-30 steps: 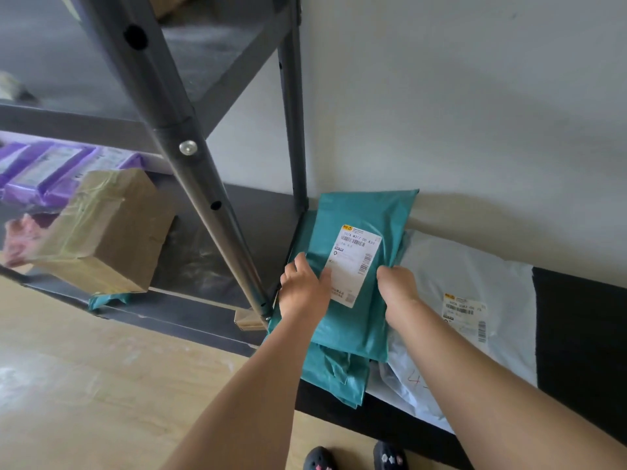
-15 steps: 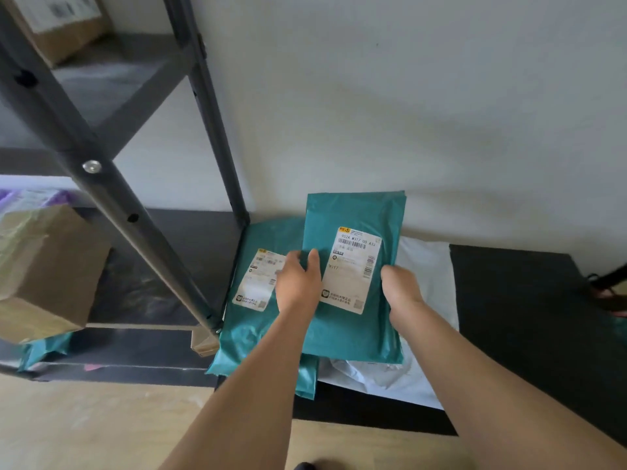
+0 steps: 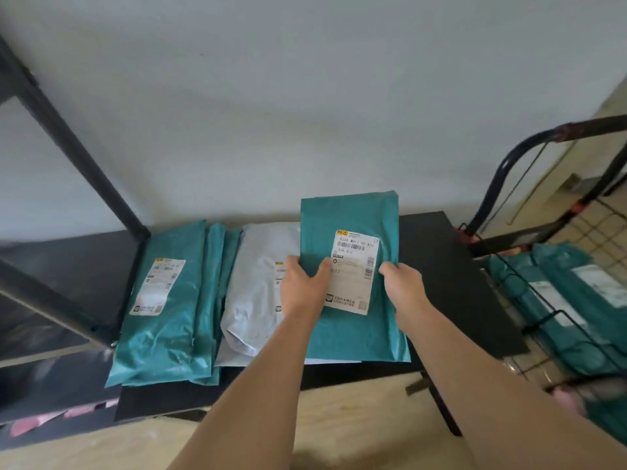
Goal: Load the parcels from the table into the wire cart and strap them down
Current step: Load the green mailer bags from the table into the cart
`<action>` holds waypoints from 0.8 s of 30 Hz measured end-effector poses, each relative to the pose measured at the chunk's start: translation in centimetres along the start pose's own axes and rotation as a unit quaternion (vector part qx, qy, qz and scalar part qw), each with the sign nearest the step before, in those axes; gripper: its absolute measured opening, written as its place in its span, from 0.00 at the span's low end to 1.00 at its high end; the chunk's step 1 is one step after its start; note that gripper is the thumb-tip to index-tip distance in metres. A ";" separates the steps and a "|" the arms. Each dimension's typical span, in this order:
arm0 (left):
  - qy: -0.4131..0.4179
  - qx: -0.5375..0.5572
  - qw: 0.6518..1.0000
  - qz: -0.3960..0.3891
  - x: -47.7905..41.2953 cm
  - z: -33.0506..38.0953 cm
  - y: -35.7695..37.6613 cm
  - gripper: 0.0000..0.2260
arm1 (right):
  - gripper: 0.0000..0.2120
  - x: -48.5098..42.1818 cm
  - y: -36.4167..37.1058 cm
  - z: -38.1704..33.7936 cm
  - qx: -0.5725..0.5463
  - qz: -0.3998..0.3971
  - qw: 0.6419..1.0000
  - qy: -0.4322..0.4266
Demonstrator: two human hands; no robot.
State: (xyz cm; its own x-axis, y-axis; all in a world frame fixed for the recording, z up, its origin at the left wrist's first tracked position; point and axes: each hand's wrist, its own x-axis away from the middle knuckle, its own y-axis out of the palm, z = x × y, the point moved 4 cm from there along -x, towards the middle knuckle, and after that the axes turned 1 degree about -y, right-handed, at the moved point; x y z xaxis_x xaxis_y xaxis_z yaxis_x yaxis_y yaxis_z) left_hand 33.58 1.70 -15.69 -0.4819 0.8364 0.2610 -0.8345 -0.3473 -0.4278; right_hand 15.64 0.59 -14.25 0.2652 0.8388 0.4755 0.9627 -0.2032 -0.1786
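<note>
- As I look down through the head camera, my left hand and right hand hold one teal parcel between them, just right of the middle of the view.
- My left fingers are curled round the parcel's left edge, with the thumb lying on top just beside the white label.
- My right fingers grip the opposite edge, at 3 o'clock from the label.
- The parcel faces up with the label readable. Its far end shows against the wall, and its near end covers the front edge of the black worktop. I cannot tell whether it touches anything under it.
- At 9 o'clock from the held parcel, a white parcel lies flat on the worktop, partly hidden behind my left hand.
- Further out at 9 o'clock is a stack of teal parcels, overlapping one another. The top one shows its own label, and their near ends hang over the front edge.
- At 3 o'clock the wire cart stands just beside the worktop's right end, and its dark handle rises at 2 o'clock.
- More teal bags lie inside the cart.
- At 10 o'clock a dark rack post slants up along the wall.
- At 7 o'clock is the wooden floor.
</note>
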 end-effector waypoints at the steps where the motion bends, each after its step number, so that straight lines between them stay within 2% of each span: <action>1: 0.005 -0.002 1.000 -0.004 0.9 0.4 1.3 0.16 | 0.07 -0.1 -1.7 0.2 -0.002 0.003 1.000 -0.004; 6: 0.012 0.006 1.000 -0.023 5.7 2.7 7.8 0.16 | 0.04 -0.4 -10.4 1.6 0.007 0.011 1.000 -0.023; 11: 0.009 0.052 0.997 -0.048 11.0 4.7 15.4 0.14 | 0.08 -1.2 -19.5 3.4 0.025 0.007 1.000 -0.012; 17: -0.026 0.081 0.994 -0.069 16.6 6.0 23.7 0.14 | 0.06 -2.6 -29.7 5.5 0.038 0.037 0.998 -0.017; 24: -0.027 0.054 0.992 -0.109 20.0 7.7 31.6 0.10 | 0.08 -4.6 -37.8 7.6 0.039 0.094 0.995 -0.010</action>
State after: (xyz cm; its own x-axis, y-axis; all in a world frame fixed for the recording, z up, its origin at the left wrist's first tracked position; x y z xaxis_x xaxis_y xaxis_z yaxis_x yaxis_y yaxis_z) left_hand -4.52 4.19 -17.31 -0.2987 0.8735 0.3845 -0.9427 -0.2073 -0.2614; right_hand -22.39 8.27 -16.21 0.4384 0.7995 0.4106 0.8889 -0.3183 -0.3293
